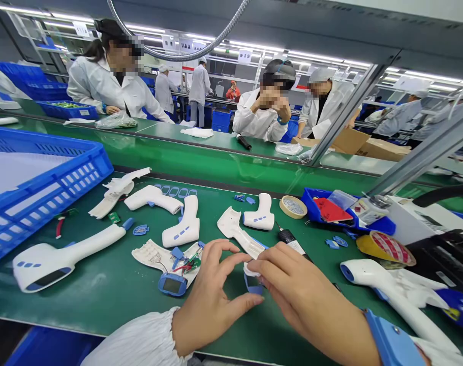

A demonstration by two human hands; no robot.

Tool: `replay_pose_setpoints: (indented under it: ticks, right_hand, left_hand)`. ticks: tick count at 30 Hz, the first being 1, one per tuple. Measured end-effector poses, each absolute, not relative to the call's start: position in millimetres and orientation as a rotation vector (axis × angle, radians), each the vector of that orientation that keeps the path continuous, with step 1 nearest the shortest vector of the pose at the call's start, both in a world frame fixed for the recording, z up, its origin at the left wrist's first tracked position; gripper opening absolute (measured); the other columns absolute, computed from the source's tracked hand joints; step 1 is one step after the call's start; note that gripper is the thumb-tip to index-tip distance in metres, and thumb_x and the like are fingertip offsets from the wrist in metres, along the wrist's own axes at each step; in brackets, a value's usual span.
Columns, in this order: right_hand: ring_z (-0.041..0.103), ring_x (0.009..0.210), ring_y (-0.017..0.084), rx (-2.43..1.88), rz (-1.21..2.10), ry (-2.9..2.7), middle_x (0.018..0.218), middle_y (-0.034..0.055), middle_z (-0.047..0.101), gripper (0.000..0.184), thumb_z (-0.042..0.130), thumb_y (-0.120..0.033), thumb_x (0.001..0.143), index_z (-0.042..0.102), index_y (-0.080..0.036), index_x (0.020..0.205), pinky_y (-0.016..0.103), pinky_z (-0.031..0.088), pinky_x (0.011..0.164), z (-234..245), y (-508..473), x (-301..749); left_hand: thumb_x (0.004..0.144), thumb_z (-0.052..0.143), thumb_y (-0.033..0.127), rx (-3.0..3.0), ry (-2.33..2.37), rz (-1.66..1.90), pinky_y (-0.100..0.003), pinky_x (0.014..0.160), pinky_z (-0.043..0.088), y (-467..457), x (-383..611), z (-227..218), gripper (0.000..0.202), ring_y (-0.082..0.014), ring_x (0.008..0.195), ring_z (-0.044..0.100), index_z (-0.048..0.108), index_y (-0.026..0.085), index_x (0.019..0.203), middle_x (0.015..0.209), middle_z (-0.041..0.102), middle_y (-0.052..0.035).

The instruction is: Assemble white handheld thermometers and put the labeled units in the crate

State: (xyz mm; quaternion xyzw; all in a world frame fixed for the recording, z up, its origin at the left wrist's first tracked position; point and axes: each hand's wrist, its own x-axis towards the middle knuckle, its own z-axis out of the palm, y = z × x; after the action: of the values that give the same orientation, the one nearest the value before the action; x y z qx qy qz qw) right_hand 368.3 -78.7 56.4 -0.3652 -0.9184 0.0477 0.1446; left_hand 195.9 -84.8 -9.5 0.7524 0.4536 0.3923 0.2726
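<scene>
Both hands are on a white thermometer housing (237,231) with a blue-framed display (253,283) at its near end. My right hand (296,290) grips it from the right, fingers bent over its white edge. My left hand (212,295) spans it from the left, index finger at the top and thumb by the display's lower edge; the contact is partly hidden. Left of my left hand lies an opened housing half (151,254) with wires, a green circuit board and another blue-framed display (172,285). A black electric screwdriver (288,238) lies beyond my right hand.
Several white thermometer bodies (183,229) lie about the green bench (113,300). A blue crate (44,183) stands left. At right are a tray of screws (293,207), a blue bin (311,203), and yellow tape (386,248). Co-workers sit and stand beyond the bench.
</scene>
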Motion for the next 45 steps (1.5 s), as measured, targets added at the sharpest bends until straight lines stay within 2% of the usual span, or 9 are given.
replay_pose_setpoints:
  ticks: [4,10,15,22,26,31,37,41,45]
  right_hand:
    - [0.052,0.071,0.019,-1.039,0.208,-2.654,0.081,0.0073,0.060,0.027,0.038,-0.003,0.083,0.060,-0.017,0.091,0.033,0.048,0.063,57.2,-85.0,368.5]
    - [0.056,0.080,0.017,-1.169,0.545,-2.532,0.087,0.0038,0.059,0.021,0.042,-0.010,0.087,0.056,-0.023,0.095,0.028,0.048,0.068,72.0,-85.3,385.3]
    - [0.054,0.080,0.017,-1.208,0.413,-2.489,0.088,0.0038,0.057,0.020,0.042,-0.012,0.089,0.055,-0.023,0.100,0.031,0.047,0.072,72.5,-80.5,392.3]
    - [0.051,0.075,0.022,-1.106,0.201,-2.615,0.085,0.0087,0.057,0.025,0.039,-0.005,0.086,0.057,-0.016,0.098,0.039,0.046,0.064,57.8,-79.9,377.4]
    - [0.053,0.076,0.020,-1.116,0.393,-2.632,0.085,0.0058,0.058,0.025,0.040,-0.006,0.085,0.058,-0.020,0.095,0.035,0.047,0.066,59.7,-86.5,380.1]
    - [0.057,0.077,0.015,-1.238,0.644,-2.503,0.085,0.0016,0.059,0.017,0.044,-0.016,0.089,0.057,-0.026,0.095,0.024,0.048,0.066,70.1,-96.3,405.0]
    - [0.063,0.070,0.016,-1.348,0.330,-2.304,0.082,0.0020,0.066,0.012,0.053,-0.031,0.084,0.064,-0.028,0.089,0.022,0.052,0.057,76.8,-87.0,445.1]
    - [0.066,0.067,0.020,-1.474,0.167,-2.112,0.082,0.0055,0.070,0.022,0.056,-0.043,0.079,0.069,-0.026,0.083,0.023,0.051,0.044,79.9,-77.3,480.4]
    - [0.065,0.071,0.023,-1.763,0.150,-1.880,0.084,0.0054,0.070,0.030,0.057,-0.050,0.075,0.069,-0.024,0.087,0.029,0.052,0.055,82.1,-62.4,524.1]
  left_hand:
    - [0.073,0.067,0.034,2.025,1.223,1.103,-0.046,0.094,0.039,-84.9,195.6,-10.0,0.036,-0.0277,0.112,0.042,0.056,0.026,0.106,0.110,0.049,-0.0079]
    - [0.071,0.069,0.038,2.018,1.224,1.086,-0.045,0.094,0.039,-84.8,195.2,-11.1,0.039,-0.0282,0.114,0.041,0.057,0.027,0.107,0.112,0.048,-0.0078]
    - [0.071,0.069,0.038,2.026,1.231,1.071,-0.046,0.095,0.038,-84.4,195.0,-10.8,0.039,-0.0279,0.112,0.041,0.056,0.028,0.107,0.112,0.047,-0.0072]
    - [0.071,0.069,0.036,2.058,1.241,1.061,-0.045,0.096,0.037,-84.2,194.6,-13.4,0.039,-0.0270,0.112,0.041,0.056,0.027,0.107,0.111,0.046,-0.0070]
    - [0.073,0.068,0.036,2.075,1.241,1.065,-0.046,0.097,0.035,-84.3,193.9,-14.8,0.040,-0.0268,0.113,0.039,0.054,0.028,0.110,0.112,0.045,-0.0069]
    - [0.074,0.066,0.039,2.071,1.214,1.061,-0.047,0.098,0.034,-84.6,192.8,-15.3,0.039,-0.0276,0.116,0.036,0.052,0.029,0.110,0.114,0.042,-0.0066]
    - [0.076,0.064,0.040,2.037,1.226,1.024,-0.045,0.097,0.036,-86.5,192.3,-14.1,0.037,-0.0269,0.118,0.035,0.051,0.033,0.110,0.116,0.041,-0.0058]
    - [0.075,0.064,0.039,2.063,1.238,1.033,-0.043,0.095,0.039,-86.7,191.5,-15.8,0.038,-0.0265,0.117,0.039,0.051,0.033,0.110,0.116,0.043,-0.0056]
    - [0.074,0.065,0.039,2.126,1.269,1.087,-0.041,0.090,0.043,-85.0,191.1,-22.3,0.037,-0.0275,0.114,0.043,0.054,0.035,0.109,0.115,0.049,-0.0040]
